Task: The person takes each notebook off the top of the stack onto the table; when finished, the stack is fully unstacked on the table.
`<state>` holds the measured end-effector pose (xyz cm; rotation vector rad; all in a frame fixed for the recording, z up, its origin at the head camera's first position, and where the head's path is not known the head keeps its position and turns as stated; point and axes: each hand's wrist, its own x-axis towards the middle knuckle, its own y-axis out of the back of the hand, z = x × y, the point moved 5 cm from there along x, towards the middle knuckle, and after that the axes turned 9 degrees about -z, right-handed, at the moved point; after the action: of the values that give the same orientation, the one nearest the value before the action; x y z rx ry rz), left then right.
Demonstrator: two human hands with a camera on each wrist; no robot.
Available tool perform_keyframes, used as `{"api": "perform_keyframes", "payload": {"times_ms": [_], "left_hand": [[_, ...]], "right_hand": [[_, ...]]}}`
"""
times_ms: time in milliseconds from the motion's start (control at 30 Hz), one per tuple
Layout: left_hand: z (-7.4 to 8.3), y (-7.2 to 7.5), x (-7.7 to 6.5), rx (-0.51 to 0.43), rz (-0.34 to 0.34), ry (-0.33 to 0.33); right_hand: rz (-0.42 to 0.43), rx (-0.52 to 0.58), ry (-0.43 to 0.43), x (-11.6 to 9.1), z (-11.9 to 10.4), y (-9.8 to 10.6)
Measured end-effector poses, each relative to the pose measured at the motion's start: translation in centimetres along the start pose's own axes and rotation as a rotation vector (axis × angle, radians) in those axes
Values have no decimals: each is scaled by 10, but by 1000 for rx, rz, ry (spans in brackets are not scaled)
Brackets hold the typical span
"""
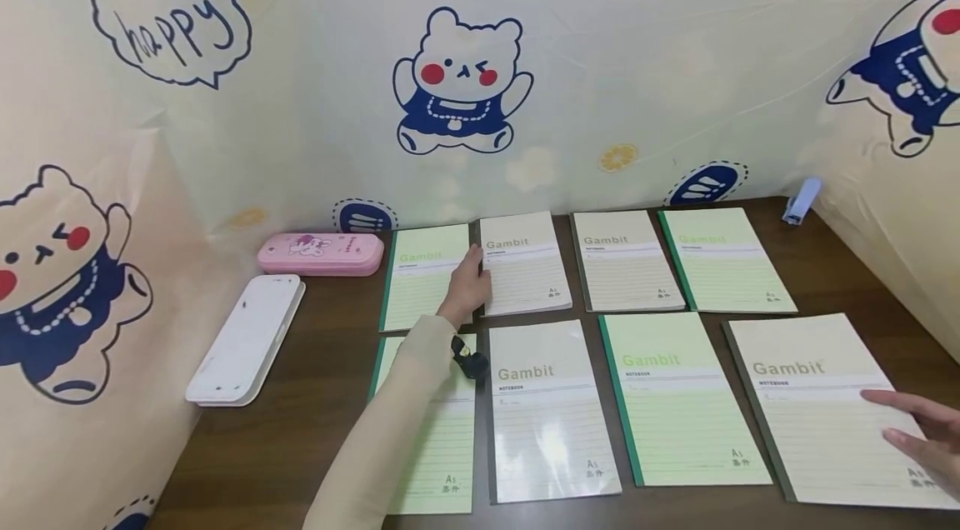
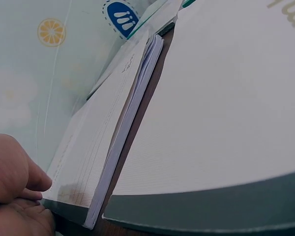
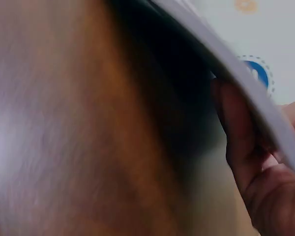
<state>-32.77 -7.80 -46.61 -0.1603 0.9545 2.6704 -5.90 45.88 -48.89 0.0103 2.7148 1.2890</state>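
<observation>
In the head view, my left hand [image 1: 467, 288] reaches to the back row, its fingers along the dark spine of a white notebook [image 1: 527, 272]. The left wrist view shows that hand [image 2: 19, 187] right at the spine edge of the notebook [image 2: 96, 132]. A green notebook [image 1: 420, 288] lies just left of it, partly covered by the hand. At the front right, my right hand [image 1: 918, 430] holds the right edge of another white Gambit notebook [image 1: 810, 397]. In the right wrist view, fingers [image 3: 236, 123] lie under this notebook's raised edge [image 3: 236, 73].
More notebooks, green [image 1: 682, 405] and white [image 1: 551, 422], lie in two rows. A pink pencil case [image 1: 322, 255] and a white case [image 1: 246, 338] stand on the left. A blue stapler-like object [image 1: 802, 201] sits at the back right corner, near the patterned backdrop [image 1: 585, 80].
</observation>
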Motion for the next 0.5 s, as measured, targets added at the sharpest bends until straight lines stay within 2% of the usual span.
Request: {"api": "perform_keyframes", "payload": {"times_ms": [100, 200, 300, 433, 500], "left_hand": [[-3, -1, -1, -2, -4, 5], [-5, -3, -3, -4, -13, 6], [-5, -3, -4, -7, -8, 4], [-3, -1, -2, -19, 9, 7], [-3, -2, -1, -30, 7, 18]], "right_hand": [[-6, -96, 0, -2, -5, -10], [0, -263, -48, 0, -19, -15], [66, -417, -55, 3, -39, -14], [116, -490, 31, 11, -63, -10], [152, -480, 129, 16, -76, -7]]}}
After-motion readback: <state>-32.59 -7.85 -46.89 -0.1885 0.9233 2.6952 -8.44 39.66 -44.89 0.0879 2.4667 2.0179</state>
